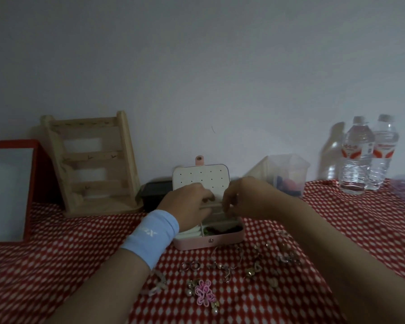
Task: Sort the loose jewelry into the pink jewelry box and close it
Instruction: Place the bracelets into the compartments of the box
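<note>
Two grips point(189, 199) point(246, 197) meet over the jewelry box point(220, 240).

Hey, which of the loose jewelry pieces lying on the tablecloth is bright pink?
The looped flower-shaped piece, nearest the bottom edge of the view, below the two rings. The rest look dull metallic, pearly or pale.

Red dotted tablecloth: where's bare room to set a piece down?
Bare tablecloth lies left of the open pink jewelry box, between the wooden ladder-shaped rack and the left forearm. More lies right of the box, before the clear plastic water bottles. Crowded: the loose jewelry in front of the box, between both forearms.
</note>
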### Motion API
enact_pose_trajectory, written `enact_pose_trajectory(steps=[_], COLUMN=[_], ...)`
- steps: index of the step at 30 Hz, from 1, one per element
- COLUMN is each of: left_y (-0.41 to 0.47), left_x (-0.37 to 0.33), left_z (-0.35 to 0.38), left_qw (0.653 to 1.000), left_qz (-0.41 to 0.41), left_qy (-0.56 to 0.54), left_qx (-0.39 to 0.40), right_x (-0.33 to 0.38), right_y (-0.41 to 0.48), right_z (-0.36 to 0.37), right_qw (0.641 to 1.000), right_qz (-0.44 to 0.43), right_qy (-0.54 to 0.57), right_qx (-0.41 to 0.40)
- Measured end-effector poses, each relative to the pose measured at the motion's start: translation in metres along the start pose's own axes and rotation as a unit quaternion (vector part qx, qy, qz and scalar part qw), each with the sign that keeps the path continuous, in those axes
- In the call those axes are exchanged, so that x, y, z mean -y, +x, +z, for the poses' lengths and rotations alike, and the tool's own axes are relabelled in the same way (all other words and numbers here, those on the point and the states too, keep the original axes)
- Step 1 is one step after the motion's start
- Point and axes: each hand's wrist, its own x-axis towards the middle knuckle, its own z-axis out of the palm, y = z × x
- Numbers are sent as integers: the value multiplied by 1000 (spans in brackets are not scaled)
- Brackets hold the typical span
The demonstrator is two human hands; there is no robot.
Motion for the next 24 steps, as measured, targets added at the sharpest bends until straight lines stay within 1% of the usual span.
enact_pose_trajectory(steps=[2, 4, 6, 8, 12, 15, 16, 18, 19, 21, 23, 24], left_y=[-12, -26, -38, -46, -55, -59, -59, -56, -53, -46, -40, -37], left_x=[-8, -20, -30, -36, -34, -30, -29, -26, -25, -21, -17, -14], left_z=[-8, -11, -10, -8, -6, -7, -8, -12, -15, -21, -27, -28], left_qw=[999, 996, 992, 990, 984, 974, 971, 968, 965, 949, 921, 904], left_qz=[5, 16, 28, 36, 17, -10, -17, -34, -46, -74, -106, -120], left_qy=[-41, -82, -102, -103, -141, -191, -208, -236, -253, -305, -374, -408], left_qx=[2, 26, 63, 93, 109, 124, 118, 81, 56, 13, -21, -36], right_x=[8, 14, 18, 20, 18, 21, 22, 24, 26, 29, 30, 29], right_y=[-16, -30, -37, -39, -44, -46, -46, -42, -39, -34, -30, -28], right_z=[-8, -8, -1, 9, 13, 3, -1, -8, -10, -11, -11, -10], right_qw=[996, 986, 978, 975, 982, 986, 986, 985, 980, 957, 930, 921], right_qz=[-16, -29, -39, -28, -15, -25, -27, -20, -8, 29, 55, 64], right_qy=[31, 34, 3, -12, 6, 72, 93, 137, 174, 279, 362, 383], right_qx=[85, 158, 203, 218, 190, 149, 133, 104, 95, 77, 45, 24])
